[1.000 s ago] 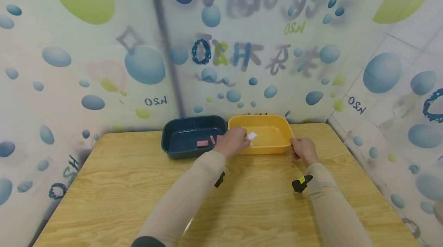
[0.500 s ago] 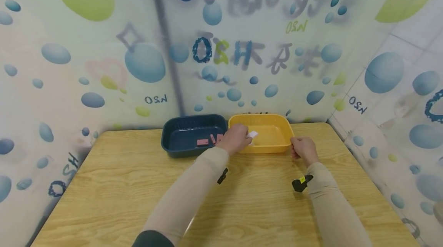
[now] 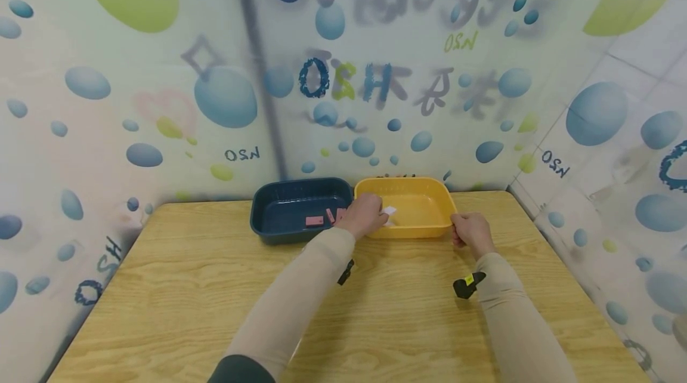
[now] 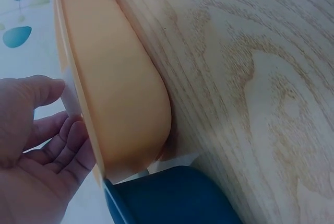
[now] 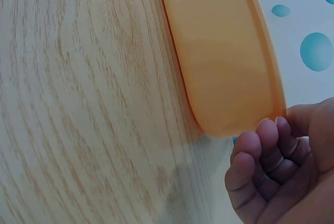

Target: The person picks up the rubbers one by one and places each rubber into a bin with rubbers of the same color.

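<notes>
My left hand [image 3: 365, 216] is over the left end of the yellow bin [image 3: 424, 232], its thumb and fingers pinching a small white block [image 3: 389, 210]. In the left wrist view the white block [image 4: 70, 94] shows just behind the yellow rim, partly hidden by the rim and fingers. At the bin's right front corner, my right hand [image 3: 471, 232] grips the rim between thumb and curled fingers, as the right wrist view of this hand [image 5: 276, 166] also shows. Several pink blocks [image 3: 314, 221] lie in the dark blue bin [image 3: 292, 238], some partly hidden by my left hand.
Both bins stand side by side at the back of the wooden table [image 3: 397, 311], close to the patterned wall [image 3: 343, 150]. Another patterned wall [image 3: 606, 192] rises along the right. My left forearm [image 3: 300, 299] crosses in front of the blue bin's right side.
My left hand has shifted very slightly, and the white block sits a little lower over the yellow bin. The right hand keeps its grip on the rim.
</notes>
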Motion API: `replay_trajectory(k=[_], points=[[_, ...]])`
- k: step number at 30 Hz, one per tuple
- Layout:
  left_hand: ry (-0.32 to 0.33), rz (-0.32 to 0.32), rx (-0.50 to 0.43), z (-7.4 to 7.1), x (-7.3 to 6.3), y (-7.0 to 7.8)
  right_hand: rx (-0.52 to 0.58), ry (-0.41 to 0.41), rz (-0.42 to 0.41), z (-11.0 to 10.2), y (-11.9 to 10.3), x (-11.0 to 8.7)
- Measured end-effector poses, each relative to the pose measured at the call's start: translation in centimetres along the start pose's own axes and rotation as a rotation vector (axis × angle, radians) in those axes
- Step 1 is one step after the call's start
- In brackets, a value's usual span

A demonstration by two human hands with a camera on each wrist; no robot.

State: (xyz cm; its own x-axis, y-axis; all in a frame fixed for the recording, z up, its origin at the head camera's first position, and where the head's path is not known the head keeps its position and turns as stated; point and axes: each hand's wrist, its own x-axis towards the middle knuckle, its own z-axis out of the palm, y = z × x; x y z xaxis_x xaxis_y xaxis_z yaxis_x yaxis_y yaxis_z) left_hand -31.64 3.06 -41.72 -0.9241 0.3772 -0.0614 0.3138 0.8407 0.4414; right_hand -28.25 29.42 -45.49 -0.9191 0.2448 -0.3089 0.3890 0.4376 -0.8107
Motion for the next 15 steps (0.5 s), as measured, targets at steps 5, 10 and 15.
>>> replay_trajectory(k=[5,10,15], points=[[0.009,0.006,0.013,0.23,0.07,-0.06,0.003,-0.006,0.003,-0.02,-0.06,-0.10],[0.022,-0.005,-0.002,0.33,0.01,-0.04,0.001,-0.007,0.000,-0.03,-0.09,-0.18],[0.037,-0.017,-0.022,0.16,-0.18,0.13,0.001,-0.006,-0.002,-0.03,-0.03,-0.14]])
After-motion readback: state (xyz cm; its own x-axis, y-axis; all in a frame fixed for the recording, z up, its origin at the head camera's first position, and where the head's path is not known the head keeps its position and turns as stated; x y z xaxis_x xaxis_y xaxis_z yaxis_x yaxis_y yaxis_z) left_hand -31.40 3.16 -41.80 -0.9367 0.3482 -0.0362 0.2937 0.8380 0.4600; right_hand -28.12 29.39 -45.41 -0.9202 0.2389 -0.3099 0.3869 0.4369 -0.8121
